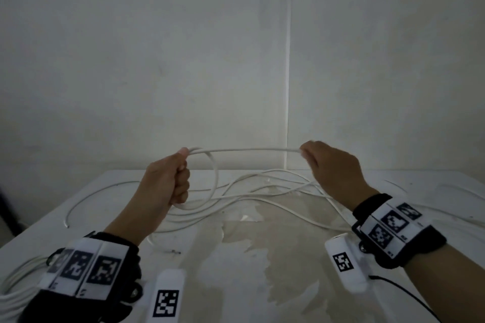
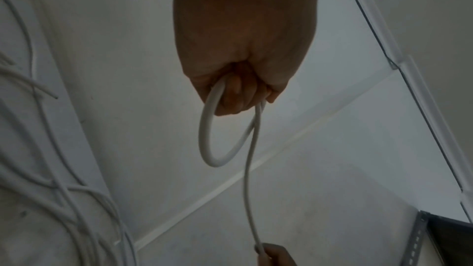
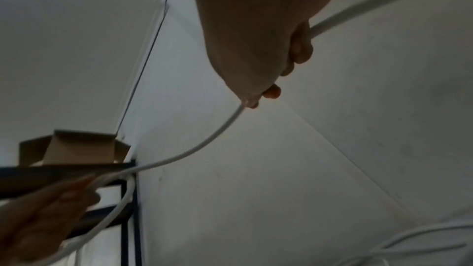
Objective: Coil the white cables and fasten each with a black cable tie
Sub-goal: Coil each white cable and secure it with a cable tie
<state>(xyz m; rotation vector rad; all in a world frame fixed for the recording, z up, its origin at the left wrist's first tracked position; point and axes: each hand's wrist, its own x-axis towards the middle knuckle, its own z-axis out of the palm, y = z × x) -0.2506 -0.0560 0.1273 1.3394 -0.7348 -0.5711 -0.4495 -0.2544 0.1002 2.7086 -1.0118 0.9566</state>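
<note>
- No readable writing; wrist bands [image 1: 393,228] carry only black-and-white square code markers.
- Left hand [image 1: 165,181]: fingers curled round a loop of white cable [image 1: 244,150], held above the bench [image 1: 288,257].
- Right hand [image 1: 333,165]: fingers pinch the same cable, stretched level between both hands.
- Loose cables [image 1: 262,191] lie tangled across the bench's far middle; more at its near left corner.

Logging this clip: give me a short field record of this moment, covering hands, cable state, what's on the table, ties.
left hand: left hand grips one loop of the white cable, raised above the table
right hand: right hand pinches the same cable, which is stretched between the hands
coil progress: one loop formed
table: table holds loose cables, uncoiled and overlapping
black cable tie: none identifiable in any view
</note>
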